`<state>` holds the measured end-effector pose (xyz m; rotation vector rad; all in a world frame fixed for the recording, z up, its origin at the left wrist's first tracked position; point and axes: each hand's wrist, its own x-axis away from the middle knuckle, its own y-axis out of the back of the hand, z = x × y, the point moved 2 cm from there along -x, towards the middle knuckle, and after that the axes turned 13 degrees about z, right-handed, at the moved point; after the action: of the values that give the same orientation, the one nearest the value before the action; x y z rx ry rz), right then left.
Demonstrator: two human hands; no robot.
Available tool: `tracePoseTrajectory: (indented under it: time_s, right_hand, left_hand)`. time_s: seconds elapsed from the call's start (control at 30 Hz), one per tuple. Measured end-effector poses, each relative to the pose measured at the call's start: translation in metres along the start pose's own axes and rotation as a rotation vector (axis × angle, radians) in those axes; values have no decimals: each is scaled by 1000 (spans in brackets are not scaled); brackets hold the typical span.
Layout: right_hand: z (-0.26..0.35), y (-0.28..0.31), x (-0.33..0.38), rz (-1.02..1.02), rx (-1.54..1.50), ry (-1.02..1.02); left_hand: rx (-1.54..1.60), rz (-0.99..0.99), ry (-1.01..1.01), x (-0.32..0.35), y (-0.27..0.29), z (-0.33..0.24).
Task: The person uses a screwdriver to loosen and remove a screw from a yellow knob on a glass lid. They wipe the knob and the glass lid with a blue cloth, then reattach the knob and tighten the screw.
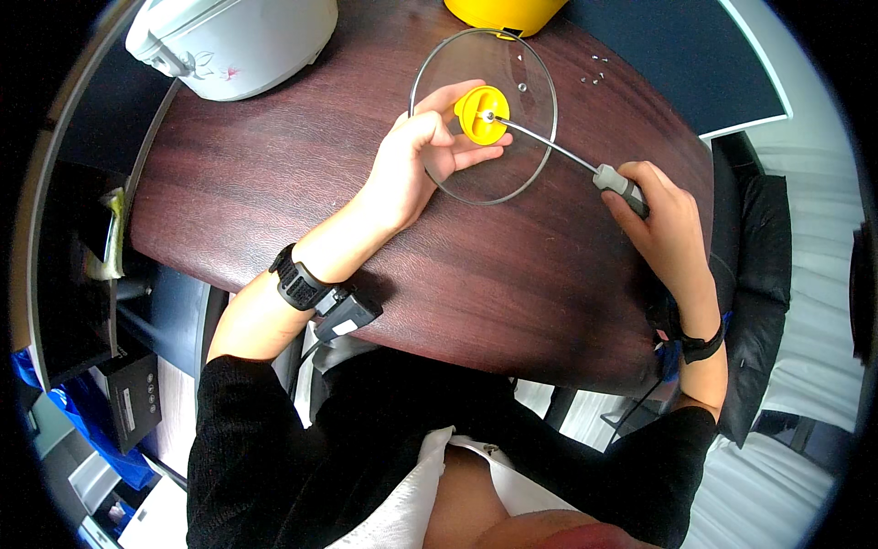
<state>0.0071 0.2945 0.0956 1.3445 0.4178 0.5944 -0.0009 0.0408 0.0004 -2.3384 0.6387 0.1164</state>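
Note:
A round clear glass lid (457,59) with a thin metal rim is held up over the far part of the table. At its middle sits a yellow knob (473,131) with a metal screw in its hollow. My left hand (416,151) is closed around the knob, its fingers spread partly about it and partly seen through the glass. In my right hand (666,210) is a screwdriver (622,189) with a grey and black handle, gripped by the handle. Its long metal shaft slants left, and the tip meets the screw at the knob's centre.
A white rice cooker (238,46) stands at the far left of the dark brown table (512,284). Part of a yellow pot (508,14) shows at the far edge. Several small metal pieces (596,70) lie right of the lid. A black padded seat (764,247) is beyond the right edge.

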Motion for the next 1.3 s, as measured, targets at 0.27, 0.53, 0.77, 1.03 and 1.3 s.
tracePoseTrajectory:
  time_s: [0.27, 0.53, 0.77, 1.03, 1.3]
  right_hand:
    - [3, 1, -2, -11, 34, 3]
    - [5, 3, -1, 1, 61, 1]
    - [11, 11, -1, 38, 153, -35]
    - [22, -33, 4, 430, -901, -214]
    - [30, -57, 10, 647, -2107, -217]
  left_hand:
    - [-6, 25, -7, 0, 1, 2]
    - [-22, 8, 9, 1, 0, 1]
    - [-175, 28, -22, 2, 0, 3]
    - [-391, -16, -71, 3, -1, -8]
    - [-458, 22, -175, 2, -3, -5]
